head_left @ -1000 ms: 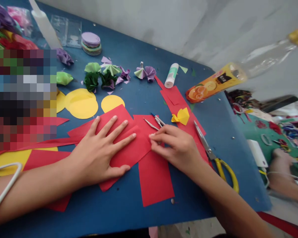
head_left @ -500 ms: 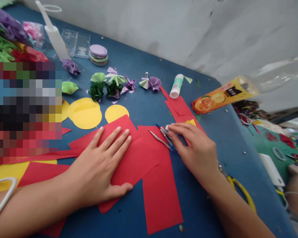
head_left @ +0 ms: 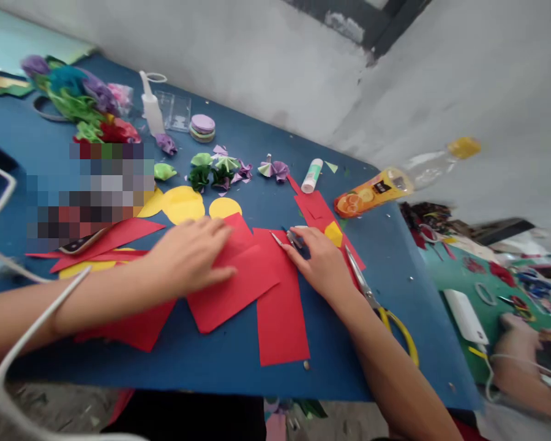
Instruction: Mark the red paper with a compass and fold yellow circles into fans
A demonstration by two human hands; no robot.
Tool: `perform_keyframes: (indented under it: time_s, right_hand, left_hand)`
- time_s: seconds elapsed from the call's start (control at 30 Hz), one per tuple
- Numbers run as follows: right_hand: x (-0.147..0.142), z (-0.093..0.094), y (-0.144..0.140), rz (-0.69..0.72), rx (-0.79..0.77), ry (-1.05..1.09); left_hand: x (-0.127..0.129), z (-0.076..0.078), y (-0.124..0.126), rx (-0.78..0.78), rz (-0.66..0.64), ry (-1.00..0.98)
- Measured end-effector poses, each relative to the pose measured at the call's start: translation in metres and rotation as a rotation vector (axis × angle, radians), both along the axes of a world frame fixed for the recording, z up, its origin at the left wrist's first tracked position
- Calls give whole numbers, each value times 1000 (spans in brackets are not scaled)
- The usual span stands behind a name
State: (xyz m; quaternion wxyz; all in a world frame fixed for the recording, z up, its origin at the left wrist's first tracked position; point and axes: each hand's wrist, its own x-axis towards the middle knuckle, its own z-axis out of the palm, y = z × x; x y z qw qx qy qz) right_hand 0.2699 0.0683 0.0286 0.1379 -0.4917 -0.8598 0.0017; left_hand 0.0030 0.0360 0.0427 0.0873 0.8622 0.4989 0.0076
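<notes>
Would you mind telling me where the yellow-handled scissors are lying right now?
In the head view, the scissors lie on the blue table, just right of the right hand, blades pointing toward the red paper strips.

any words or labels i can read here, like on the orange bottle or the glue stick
None can be read.
Orange bottle label: orange-slice pictures and a dark patch with pale marks, too blurred to read.
Glue stick: white with a green band, any print too small to tell.
White squeeze bottle: no print shows.
Pixelated patch: nothing legible.
</notes>
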Motion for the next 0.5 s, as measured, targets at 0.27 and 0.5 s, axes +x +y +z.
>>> perform_keyframes:
  time_s: [0.27, 0.5]
  right_hand:
    - [-6, 59, -13, 73, 145, 172]
    - [1, 26, -18, 200, -198, -2]
  left_hand:
    - [-18, 28, 13, -221, 272, 141]
    - [-29, 19, 24, -309, 206, -105]
